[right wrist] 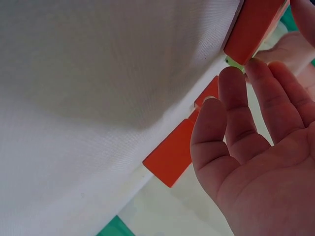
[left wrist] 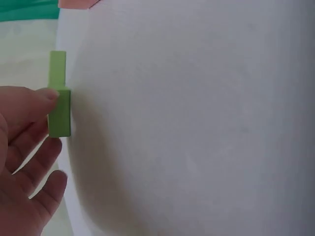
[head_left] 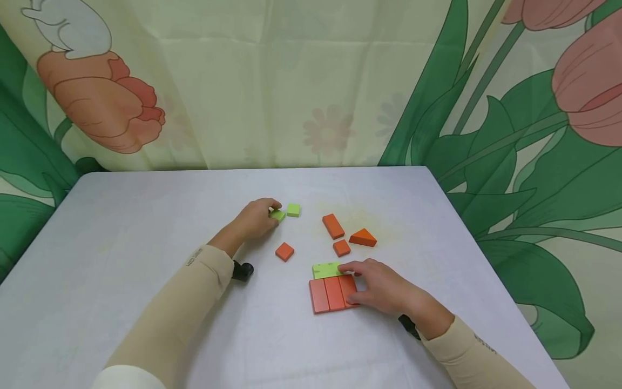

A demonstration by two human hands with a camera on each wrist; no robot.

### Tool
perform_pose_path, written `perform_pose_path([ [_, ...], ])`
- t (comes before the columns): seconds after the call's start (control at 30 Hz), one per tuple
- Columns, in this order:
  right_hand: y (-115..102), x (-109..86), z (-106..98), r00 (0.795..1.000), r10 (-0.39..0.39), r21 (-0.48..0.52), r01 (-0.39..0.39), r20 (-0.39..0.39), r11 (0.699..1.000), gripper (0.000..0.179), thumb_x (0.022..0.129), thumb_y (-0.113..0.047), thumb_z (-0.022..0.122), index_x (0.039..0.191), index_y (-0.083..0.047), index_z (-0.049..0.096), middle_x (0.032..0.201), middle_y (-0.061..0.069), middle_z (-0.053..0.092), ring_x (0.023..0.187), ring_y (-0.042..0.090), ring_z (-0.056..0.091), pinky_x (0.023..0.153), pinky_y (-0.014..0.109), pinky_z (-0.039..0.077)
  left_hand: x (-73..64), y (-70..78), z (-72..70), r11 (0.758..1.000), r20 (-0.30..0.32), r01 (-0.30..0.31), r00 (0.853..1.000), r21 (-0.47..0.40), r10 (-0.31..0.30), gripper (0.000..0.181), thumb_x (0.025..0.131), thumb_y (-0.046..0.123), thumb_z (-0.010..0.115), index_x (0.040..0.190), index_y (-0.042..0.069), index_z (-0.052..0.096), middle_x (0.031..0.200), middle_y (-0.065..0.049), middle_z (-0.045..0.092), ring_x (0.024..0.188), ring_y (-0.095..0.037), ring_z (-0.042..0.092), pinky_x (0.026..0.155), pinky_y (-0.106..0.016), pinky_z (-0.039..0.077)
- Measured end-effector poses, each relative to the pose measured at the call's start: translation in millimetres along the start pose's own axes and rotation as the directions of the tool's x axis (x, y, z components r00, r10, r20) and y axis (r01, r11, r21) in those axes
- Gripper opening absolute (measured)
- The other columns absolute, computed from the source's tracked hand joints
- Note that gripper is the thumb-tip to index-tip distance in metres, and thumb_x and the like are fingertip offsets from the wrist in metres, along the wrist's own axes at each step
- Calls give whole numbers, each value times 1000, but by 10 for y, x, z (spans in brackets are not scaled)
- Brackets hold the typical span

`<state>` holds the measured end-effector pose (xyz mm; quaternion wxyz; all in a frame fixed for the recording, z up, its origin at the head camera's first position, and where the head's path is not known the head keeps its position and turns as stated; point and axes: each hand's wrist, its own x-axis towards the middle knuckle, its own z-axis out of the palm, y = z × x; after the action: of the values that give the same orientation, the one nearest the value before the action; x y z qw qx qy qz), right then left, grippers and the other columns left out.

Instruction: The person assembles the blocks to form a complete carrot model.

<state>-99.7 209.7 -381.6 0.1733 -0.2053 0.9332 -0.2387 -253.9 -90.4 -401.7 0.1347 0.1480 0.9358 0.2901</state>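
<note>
At the back of the table my left hand (head_left: 256, 219) pinches a small light green block (left wrist: 60, 115) between thumb and fingers. Just right of it lies another small green block (head_left: 293, 209). My right hand (head_left: 386, 286) rests at the right side of a flat group near the front. Three red rectangular blocks (head_left: 332, 296) stand side by side there, with a longer green block (head_left: 324, 270) along their far edge. The right index finger touches the green block's right end, and the thumb lies by the rightmost red block. In the right wrist view these fingers are loosely extended.
Between the hands lies a small orange-red square block (head_left: 284, 251). Farther right are an orange rectangular block (head_left: 333, 226), another small square block (head_left: 342, 248) and an orange triangular block (head_left: 363, 237). A white cloth (head_left: 146, 216) covers the table; a printed curtain (head_left: 272, 97) hangs behind.
</note>
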Motion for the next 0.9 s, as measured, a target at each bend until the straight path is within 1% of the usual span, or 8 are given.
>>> perform_pose_path([
  [0.17,11,-13,-1,1000,-9,0,9,-10,1000,54,85,-21,80,136,-13,61,122,-1,62,109,24,57,93,43,47,-35,39,35,998,58,9,998,-57,-5,46,93,3,63,137,-2,53,131,-16,57,114,-29,54,100,-40,45],
  [0.3,20,-13,3,1000,-10,0,10,-10,1000,54,85,-21,80,135,-13,61,121,-1,62,108,23,57,93,43,47,-53,122,109,999,84,8,996,-48,-4,47,92,5,65,137,-2,53,129,-16,59,113,-27,56,96,-38,47],
  [0.37,20,-12,6,1000,-9,1,9,-8,1000,54,85,-21,80,135,-13,61,120,-2,62,108,23,57,92,43,47,-68,185,159,999,98,11,995,-51,-6,46,92,6,65,137,0,55,127,-15,60,111,-27,56,92,-37,49],
  [0.47,14,-11,7,1000,-5,3,5,-5,1000,54,85,-21,80,135,-14,61,120,-2,62,107,22,56,91,42,47,-94,287,246,999,110,1,994,-40,4,45,93,8,67,136,2,57,127,-13,62,107,-24,56,88,-33,50],
  [0.6,2,-3,5,1000,12,7,-12,0,1000,54,85,-22,80,136,-15,61,120,-3,62,106,21,56,92,42,47,-160,419,352,1000,107,-30,994,-5,30,42,93,11,68,134,5,60,125,-8,63,104,-21,57,91,-34,49],
  [0.7,-3,8,3,1000,28,5,-28,1,1000,55,85,-22,80,136,-16,60,119,-4,62,106,21,56,92,43,46,-227,487,412,997,97,-67,993,31,64,40,93,11,68,132,6,62,125,-6,64,106,-21,57,97,-38,47],
  [0.83,4,20,6,999,38,1,-38,6,999,55,86,-23,80,137,-16,60,120,-4,61,106,20,55,93,43,46,-307,508,465,992,94,-109,990,63,103,39,93,13,70,131,6,63,126,-5,65,110,-22,56,100,-46,43],
  [0.9,9,20,9,999,37,3,-37,7,999,56,86,-23,80,137,-15,60,120,-3,62,106,20,55,93,43,46,-346,504,483,990,97,-121,989,71,114,39,92,13,71,130,7,64,125,-5,65,110,-22,57,98,-48,43],
])
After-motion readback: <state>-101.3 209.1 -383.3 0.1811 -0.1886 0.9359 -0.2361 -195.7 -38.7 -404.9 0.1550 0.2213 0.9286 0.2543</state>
